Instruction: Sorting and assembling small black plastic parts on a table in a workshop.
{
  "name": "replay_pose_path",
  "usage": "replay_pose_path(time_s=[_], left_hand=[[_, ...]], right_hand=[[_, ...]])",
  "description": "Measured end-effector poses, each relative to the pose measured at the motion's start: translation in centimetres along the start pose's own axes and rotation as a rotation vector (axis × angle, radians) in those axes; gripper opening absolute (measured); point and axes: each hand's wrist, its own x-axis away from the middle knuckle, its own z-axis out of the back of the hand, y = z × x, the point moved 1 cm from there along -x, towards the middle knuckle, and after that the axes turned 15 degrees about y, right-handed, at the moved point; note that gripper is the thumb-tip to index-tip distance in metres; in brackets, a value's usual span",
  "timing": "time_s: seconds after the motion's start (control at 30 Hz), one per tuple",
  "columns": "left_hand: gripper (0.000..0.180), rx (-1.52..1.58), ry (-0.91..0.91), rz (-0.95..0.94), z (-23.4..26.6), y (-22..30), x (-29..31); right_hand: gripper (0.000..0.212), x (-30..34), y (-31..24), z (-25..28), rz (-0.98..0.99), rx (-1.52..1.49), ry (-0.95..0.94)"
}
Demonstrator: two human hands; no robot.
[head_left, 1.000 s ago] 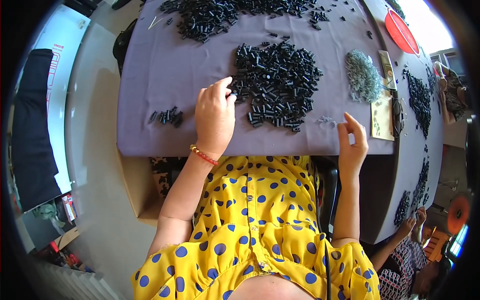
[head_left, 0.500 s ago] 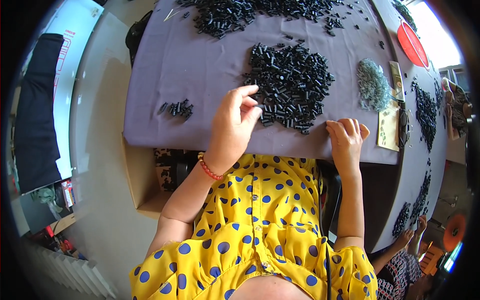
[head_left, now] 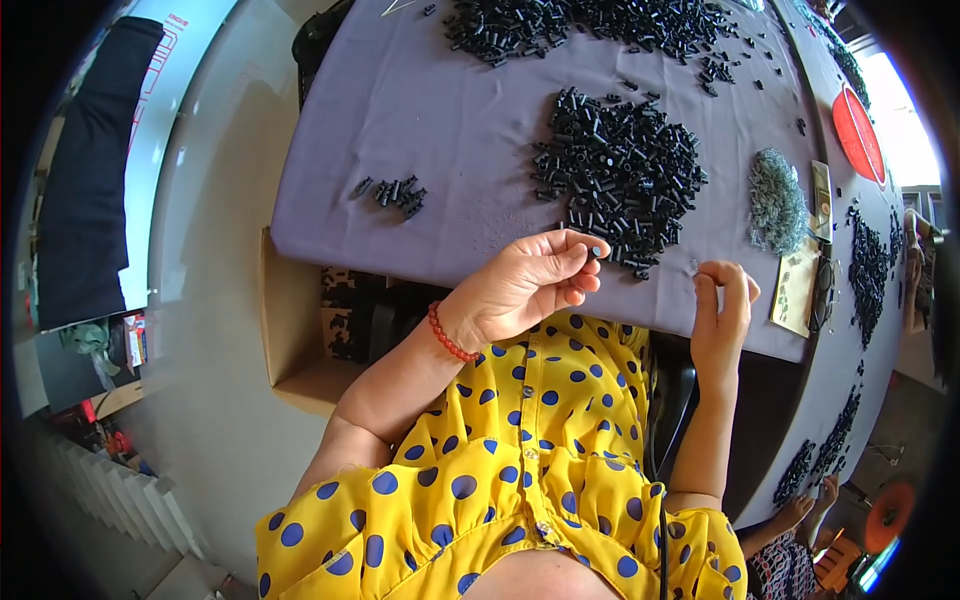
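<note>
My left hand, with a red bead bracelet at its wrist, pinches a small black cylinder between thumb and fingertips. It is just over the table's near edge, beside the front of a pile of small black cylindrical parts. To the right of that pile, my right hand is raised with thumb and forefinger brought together. A tiny pale thing may be at its fingertips, too small to name. A heap of small clear pieces lies beyond it.
On the purple-grey cloth, a small cluster of black parts lies left and a larger heap far back. At right are a tan card, glasses and a red basket. Another person's hands work at lower right.
My left hand has drawn back from the pile toward me and right, turning, with a black cylinder now visible in its fingers. My right hand has lifted from the table edge. The view has shifted.
</note>
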Motion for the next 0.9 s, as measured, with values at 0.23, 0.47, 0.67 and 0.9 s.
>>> replay_pose_path(time_s=[0.23, 0.47, 0.67, 0.9], left_hand=[[0.029, 0.093, 0.012, 0.002, 0.4, -0.9, -0.2], [0.023, 0.037, 0.080, -0.051, -0.4, -1.1, 0.5], [0.019, -0.076, 0.073, -0.167, -0.4, -1.6, 0.8], [0.022, -0.329, 0.132, -0.301, -0.8, -1.1, 1.1]], right_hand=[[0.008, -0.7, -5.1, -1.4, -0.111, -0.392, -0.028], [0.009, -0.4, -7.1, -3.2, 0.013, -0.508, -0.110], [0.007, -0.3, -7.7, -3.8, 0.081, -0.447, -0.145], [0.005, 0.6, -6.6, -4.1, -0.161, -0.564, -0.217]])
